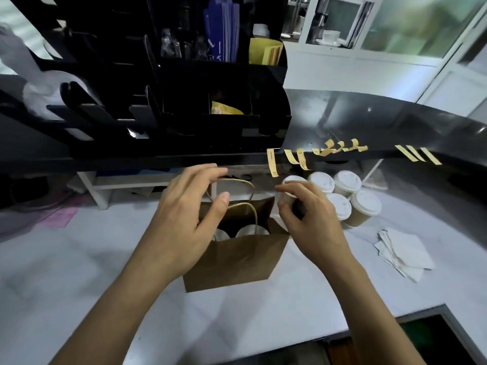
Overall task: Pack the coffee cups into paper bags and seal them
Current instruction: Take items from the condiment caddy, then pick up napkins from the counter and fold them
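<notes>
A brown paper bag (232, 256) stands upright on the white desk (79, 272) between the two hands, its mouth open, and two white lids (251, 230) show inside it, so this bag seems partly or fully loaded. The left hand (184, 219) hovers over the bag's left side with fingers loosely spread and the thumb by the twisted paper handles (237, 193); whether it touches them I cannot tell, but it looks placed to keep the mouth open or steady the bag. The right hand (308, 214), just beyond the bag's right edge, curls its fingers round a lidded cup (290, 191), apparently to carry it toward the bag. Past that hand, four more lidded cups (345, 198) wait in a cluster, near enough to be taken one by one. Yellow sticker strips (272, 163) hang from the dark shelf edge (395, 154) above the hands, probably pre-torn for sealing. A stack of white napkins (403, 251) lies farther right of the right hand.
</notes>
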Motion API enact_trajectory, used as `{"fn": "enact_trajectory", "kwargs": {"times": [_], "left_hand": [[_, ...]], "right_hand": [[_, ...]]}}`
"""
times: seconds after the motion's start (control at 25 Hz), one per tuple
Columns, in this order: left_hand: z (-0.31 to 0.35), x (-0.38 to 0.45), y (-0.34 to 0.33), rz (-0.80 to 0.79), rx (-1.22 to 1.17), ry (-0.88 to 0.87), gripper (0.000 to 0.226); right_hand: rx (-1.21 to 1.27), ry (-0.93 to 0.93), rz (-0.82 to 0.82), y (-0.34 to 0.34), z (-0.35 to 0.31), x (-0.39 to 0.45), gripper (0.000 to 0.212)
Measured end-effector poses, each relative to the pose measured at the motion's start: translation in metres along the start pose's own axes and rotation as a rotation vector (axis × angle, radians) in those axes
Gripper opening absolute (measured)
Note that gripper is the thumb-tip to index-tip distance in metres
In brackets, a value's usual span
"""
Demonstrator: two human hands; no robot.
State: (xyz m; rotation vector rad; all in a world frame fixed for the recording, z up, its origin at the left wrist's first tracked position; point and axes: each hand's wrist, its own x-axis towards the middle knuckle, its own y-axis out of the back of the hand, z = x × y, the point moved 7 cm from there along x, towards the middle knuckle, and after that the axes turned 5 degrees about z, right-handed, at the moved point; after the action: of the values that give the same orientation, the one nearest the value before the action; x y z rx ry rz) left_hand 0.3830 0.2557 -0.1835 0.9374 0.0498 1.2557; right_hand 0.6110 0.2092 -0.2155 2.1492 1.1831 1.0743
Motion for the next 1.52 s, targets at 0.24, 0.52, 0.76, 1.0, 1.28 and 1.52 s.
{"fn": "enact_trajectory", "kwargs": {"times": [0.24,0.52,0.76,1.0,1.28,1.52], "left_hand": [[0.039,0.01,-0.021,-0.033,0.051,-0.071,0.044],[0.096,0.018,-0.09,-0.132,0.13,-0.181,0.043],[0.146,0.025,-0.164,-0.232,0.078,-0.199,0.046],[0.192,0.028,-0.241,-0.322,0.047,-0.204,0.041],[0.234,0.03,-0.323,-0.408,0.053,-0.218,0.046],[0.233,0.027,-0.363,-0.397,0.056,-0.158,0.042]], "right_hand": [[0.006,0.037,0.067,0.028,0.018,0.003,0.027],[0.034,-0.063,0.08,0.071,0.082,-0.001,0.026],[0.033,-0.117,0.113,0.122,0.146,-0.011,0.024],[0.035,-0.214,0.16,0.177,0.224,-0.027,0.024],[-0.021,-0.324,0.212,0.22,0.313,-0.035,0.02],[-0.052,-0.468,0.168,0.208,0.387,-0.052,0.014]]}}
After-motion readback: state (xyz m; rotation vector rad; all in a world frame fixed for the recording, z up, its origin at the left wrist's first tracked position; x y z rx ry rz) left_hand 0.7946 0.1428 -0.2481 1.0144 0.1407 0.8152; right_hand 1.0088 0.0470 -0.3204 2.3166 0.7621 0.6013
